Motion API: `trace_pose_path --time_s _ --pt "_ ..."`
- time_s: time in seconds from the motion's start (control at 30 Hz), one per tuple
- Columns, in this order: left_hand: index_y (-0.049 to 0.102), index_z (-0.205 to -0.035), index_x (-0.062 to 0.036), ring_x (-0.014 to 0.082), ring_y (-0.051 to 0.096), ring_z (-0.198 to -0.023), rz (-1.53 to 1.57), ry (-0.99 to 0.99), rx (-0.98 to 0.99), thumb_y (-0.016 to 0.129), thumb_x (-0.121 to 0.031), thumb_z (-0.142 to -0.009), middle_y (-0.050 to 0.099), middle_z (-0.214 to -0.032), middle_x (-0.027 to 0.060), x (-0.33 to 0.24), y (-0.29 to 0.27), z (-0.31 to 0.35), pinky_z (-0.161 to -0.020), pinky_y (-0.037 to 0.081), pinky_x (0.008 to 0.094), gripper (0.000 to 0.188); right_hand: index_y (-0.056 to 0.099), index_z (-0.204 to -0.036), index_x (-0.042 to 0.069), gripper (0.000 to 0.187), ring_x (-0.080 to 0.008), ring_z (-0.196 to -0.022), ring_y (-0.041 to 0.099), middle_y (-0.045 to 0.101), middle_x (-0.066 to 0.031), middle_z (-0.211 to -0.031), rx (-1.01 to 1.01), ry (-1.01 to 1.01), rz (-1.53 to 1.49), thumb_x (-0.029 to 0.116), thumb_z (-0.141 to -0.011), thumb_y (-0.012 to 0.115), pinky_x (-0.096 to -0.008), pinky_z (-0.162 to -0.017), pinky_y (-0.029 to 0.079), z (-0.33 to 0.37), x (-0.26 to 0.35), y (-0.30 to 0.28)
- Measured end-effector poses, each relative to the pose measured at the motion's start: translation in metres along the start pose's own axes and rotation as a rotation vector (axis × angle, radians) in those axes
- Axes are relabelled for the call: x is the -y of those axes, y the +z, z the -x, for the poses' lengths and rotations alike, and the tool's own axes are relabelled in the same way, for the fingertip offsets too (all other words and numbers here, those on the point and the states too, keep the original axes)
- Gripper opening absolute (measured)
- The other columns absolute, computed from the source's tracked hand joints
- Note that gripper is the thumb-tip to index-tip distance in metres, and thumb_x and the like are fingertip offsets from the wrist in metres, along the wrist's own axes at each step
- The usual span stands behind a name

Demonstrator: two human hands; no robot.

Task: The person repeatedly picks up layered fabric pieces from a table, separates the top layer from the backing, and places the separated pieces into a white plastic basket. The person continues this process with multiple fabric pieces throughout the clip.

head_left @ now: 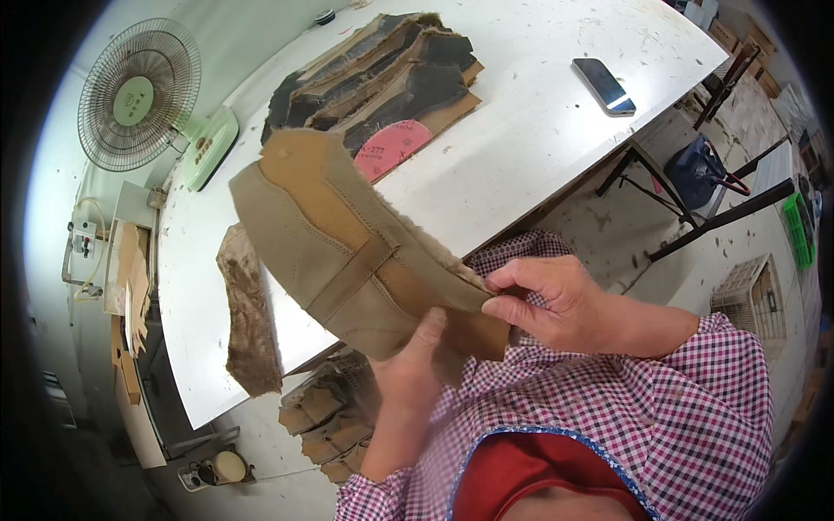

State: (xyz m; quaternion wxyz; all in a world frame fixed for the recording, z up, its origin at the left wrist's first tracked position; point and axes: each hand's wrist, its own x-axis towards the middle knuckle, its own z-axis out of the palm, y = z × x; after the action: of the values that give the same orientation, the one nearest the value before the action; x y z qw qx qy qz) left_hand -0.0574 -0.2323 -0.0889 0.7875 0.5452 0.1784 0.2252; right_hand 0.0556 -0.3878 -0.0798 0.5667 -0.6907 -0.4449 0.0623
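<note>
A stitched boot upper point(321, 217) in olive-brown and tan, with pale fleece showing along its right edge, is stretched between my hands over the near side of the table. My left hand point(408, 369) grips its lower part, thumb on top and the other fingers hidden underneath. At the right end of the piece, my right hand point(556, 304) pinches the fleecy edge between thumb and fingers. A brown fur piece point(252, 313) lies beside it, overhanging the table's near edge. Farther back rests a pile of dark fur-lined pieces point(382, 69), with a pink rounded card point(391, 149) against it.
On the white table point(521, 148) lies a phone point(603, 86) near the right edge. A green desk fan point(139, 95) stands at the left. Below the near edge are stacked brown pieces point(330, 412). A chair frame with a dark bag point(695, 174) stands right of the table.
</note>
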Motion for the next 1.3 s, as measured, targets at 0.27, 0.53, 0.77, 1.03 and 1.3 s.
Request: trace_pose_path --time_s 0.27,0.53,0.77,1.03,1.3 --pt "0.049 -0.13 0.0014 0.0226 0.057 -0.11 -0.116 0.041 0.002 0.067 0.005 -0.084 0.059 -0.122 0.0115 0.004 -0.005 0.003 -0.098 0.046 0.0371 0.05 0.062 -0.09 0.0 0.018 -0.0269 -0.067 0.06 0.062 -0.0125 -0.079 -0.062 -0.235 0.182 0.006 -0.078 0.075 -0.0338 -0.057 0.048 -0.015 0.004 0.003" --pt "0.053 -0.125 0.0009 0.0199 0.059 -0.106 -0.155 -0.006 -0.01 0.072 -0.001 -0.084 0.061 -0.117 0.0095 0.004 -0.005 0.004 -0.093 0.048 0.0336 0.045 0.061 -0.091 -0.002 0.013 -0.0181 -0.068 0.061 0.062 -0.0127 -0.078 -0.016 0.085 -0.145 0.007 -0.085 0.069 -0.0307 -0.061 0.048 -0.011 0.015 0.005" --pt "0.055 -0.124 0.0007 0.0193 0.059 -0.106 -0.019 -0.006 0.046 0.073 -0.004 -0.084 0.062 -0.117 0.009 0.008 -0.002 0.008 -0.091 0.049 0.0323 0.044 0.06 -0.098 -0.003 0.017 -0.0131 -0.075 0.059 0.063 -0.0096 -0.083 0.096 0.235 -0.236 0.009 -0.087 0.067 -0.0266 -0.064 0.048 -0.017 0.022 0.0" --pt "0.057 -0.121 0.001 0.0184 0.061 -0.099 -0.139 0.039 0.082 0.074 -0.006 -0.085 0.064 -0.111 0.008 0.01 -0.003 0.005 -0.085 0.051 0.0305 0.04 0.059 -0.101 -0.005 0.02 -0.0158 -0.074 0.063 0.065 -0.0125 -0.085 -0.022 0.116 -0.187 0.007 -0.087 0.067 -0.0283 -0.063 0.05 -0.018 0.024 0.005" --pt "0.056 -0.122 0.0013 0.0179 0.06 -0.103 -0.167 -0.009 0.123 0.076 -0.002 -0.081 0.062 -0.117 0.0082 0.012 0.002 0.008 -0.089 0.05 0.0302 0.045 0.06 -0.096 -0.004 0.015 -0.0168 -0.071 0.063 0.063 -0.0137 -0.081 -0.103 -0.033 -0.143 0.003 -0.085 0.068 -0.0294 -0.061 0.049 -0.015 0.019 0.004"
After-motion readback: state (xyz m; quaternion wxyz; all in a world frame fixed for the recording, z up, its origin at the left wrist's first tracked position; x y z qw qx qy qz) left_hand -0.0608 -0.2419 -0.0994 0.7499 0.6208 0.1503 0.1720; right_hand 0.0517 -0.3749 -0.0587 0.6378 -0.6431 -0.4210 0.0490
